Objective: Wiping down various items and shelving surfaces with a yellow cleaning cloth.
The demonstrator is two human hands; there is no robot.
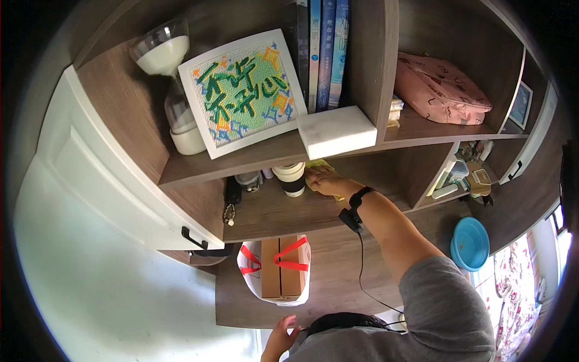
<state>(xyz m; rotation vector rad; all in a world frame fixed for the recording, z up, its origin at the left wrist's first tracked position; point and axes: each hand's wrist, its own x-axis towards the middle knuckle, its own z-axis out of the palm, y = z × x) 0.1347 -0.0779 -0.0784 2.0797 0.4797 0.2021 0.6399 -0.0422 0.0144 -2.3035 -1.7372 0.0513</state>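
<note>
My right hand point(323, 180) reaches into the lower compartment of a wooden shelf unit point(280, 219). It presses a yellow cloth point(318, 163) against the shelf surface. Just left of it stands a cream cup point(289, 173) with a black sleeve, upright and close to the fingers. A black wrist strap with a small device point(350, 220) and a cable sits on my right wrist. Low in the view, my left hand point(281, 337) hangs near my body with its fingers apart, holding nothing. A paper bag point(305, 289) with red handles and cardboard boxes point(270, 271) stands beyond it.
Above, a framed picture point(244, 90) bearing writing leans by an hourglass point(181, 104); a white box point(337, 131) overhangs the shelf edge beside upright books point(328, 59). A pink bag point(441, 90) and blue basin point(470, 244) are right. A white cabinet door point(90, 172) stands left.
</note>
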